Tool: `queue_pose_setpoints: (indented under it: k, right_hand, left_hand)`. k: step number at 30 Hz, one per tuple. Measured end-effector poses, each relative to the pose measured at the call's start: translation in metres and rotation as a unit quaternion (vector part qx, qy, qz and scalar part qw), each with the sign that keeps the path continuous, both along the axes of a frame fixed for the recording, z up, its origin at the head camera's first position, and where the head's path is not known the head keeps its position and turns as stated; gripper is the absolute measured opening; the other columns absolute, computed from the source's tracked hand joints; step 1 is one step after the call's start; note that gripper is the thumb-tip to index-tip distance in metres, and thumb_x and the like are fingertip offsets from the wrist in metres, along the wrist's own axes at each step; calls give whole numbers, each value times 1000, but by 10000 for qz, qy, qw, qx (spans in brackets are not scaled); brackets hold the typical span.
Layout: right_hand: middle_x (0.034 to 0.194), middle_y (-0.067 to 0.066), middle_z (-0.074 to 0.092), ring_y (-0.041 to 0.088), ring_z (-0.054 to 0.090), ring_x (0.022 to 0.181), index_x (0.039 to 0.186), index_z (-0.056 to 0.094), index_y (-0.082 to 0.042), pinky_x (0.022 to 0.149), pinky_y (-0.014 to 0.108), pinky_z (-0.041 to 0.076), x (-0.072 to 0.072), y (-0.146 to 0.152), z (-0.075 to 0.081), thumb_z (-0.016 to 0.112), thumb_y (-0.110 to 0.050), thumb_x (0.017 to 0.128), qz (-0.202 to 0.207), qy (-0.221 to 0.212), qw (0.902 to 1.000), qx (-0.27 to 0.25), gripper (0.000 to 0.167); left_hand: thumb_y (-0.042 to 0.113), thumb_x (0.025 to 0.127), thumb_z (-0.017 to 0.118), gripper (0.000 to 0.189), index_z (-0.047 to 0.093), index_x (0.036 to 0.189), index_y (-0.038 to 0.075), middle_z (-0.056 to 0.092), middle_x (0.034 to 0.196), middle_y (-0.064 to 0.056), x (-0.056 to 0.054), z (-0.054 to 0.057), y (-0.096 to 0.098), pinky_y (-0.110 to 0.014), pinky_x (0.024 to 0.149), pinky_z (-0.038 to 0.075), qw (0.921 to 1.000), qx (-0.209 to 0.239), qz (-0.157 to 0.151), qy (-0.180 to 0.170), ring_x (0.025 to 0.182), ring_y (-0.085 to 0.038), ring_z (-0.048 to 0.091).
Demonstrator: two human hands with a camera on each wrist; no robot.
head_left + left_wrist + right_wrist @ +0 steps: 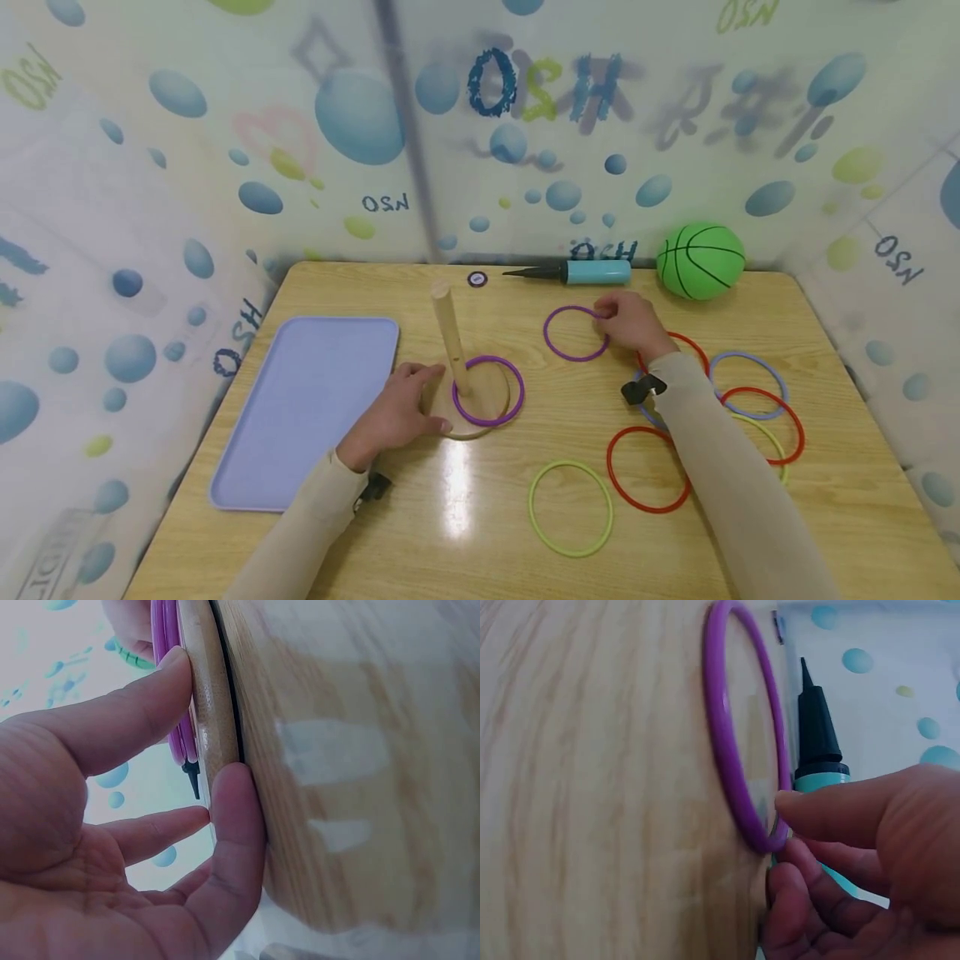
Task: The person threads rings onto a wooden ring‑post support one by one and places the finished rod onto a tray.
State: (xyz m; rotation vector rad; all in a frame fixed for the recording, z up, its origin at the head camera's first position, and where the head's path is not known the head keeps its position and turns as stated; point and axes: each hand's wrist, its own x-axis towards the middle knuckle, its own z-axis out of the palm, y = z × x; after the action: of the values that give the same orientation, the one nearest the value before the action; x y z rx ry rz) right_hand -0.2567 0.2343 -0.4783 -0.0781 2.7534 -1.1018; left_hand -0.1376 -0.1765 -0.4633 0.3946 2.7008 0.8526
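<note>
A wooden peg stand (447,337) with a round base (491,392) stands left of the table's middle. One purple ring (521,407) lies around its peg on the base. My left hand (397,408) holds the base from the left, thumb and fingers spread along its edge; in the left wrist view the fingertips (234,784) touch the rim. To the right, my right hand (632,323) pinches a second purple ring (555,346) at its right side. That ring (718,712) is tilted close over the tabletop in the right wrist view.
A lilac tray (322,400) lies at the left. Red (615,475), blue (780,383) and yellow-green rings (534,521) are spread at the right, several overlapping, partly under my right forearm. Along the back are a small round disc (477,279), a hand pump (597,272) and a green ball (701,260).
</note>
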Motion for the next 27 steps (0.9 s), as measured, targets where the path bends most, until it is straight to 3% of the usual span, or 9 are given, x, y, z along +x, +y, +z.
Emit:
queue_pose_setpoints:
  k: [6,12,20,27]
  right_hand:
    - [109,18,74,32,66,101,124,71,2,88,42,55,-2,-2,-1,68,-15,96,57,201,9987,458,34]
    - [103,15,74,26,64,90,122,74,0,76,32,50,2,-5,6,65,-15,95,112,104,9990,427,33]
    - [113,18,72,22,66,91,130,72,-1,75,28,56,9,-8,15,61,-15,102,198,-454,9984,-259,33]
    - [123,25,61,23,70,90,140,62,2,82,38,65,25,-14,35,57,-15,109,162,-865,9864,-1387,36]
  left_hand:
    - [24,80,93,93,47,158,6,50,149,-28,0,1,0,-61,116,42,10000,-1,-10,7,137,-47,48]
    - [24,81,93,92,47,158,6,49,149,-28,0,1,0,-61,115,43,10000,-3,-1,-1,136,-47,48]
    - [24,81,93,93,47,159,6,49,149,-29,0,1,-1,-61,116,42,10000,39,-4,-15,137,-47,48]
    - [24,80,94,93,47,159,6,50,149,-26,0,1,0,-59,116,42,9999,70,54,-98,138,-44,47]
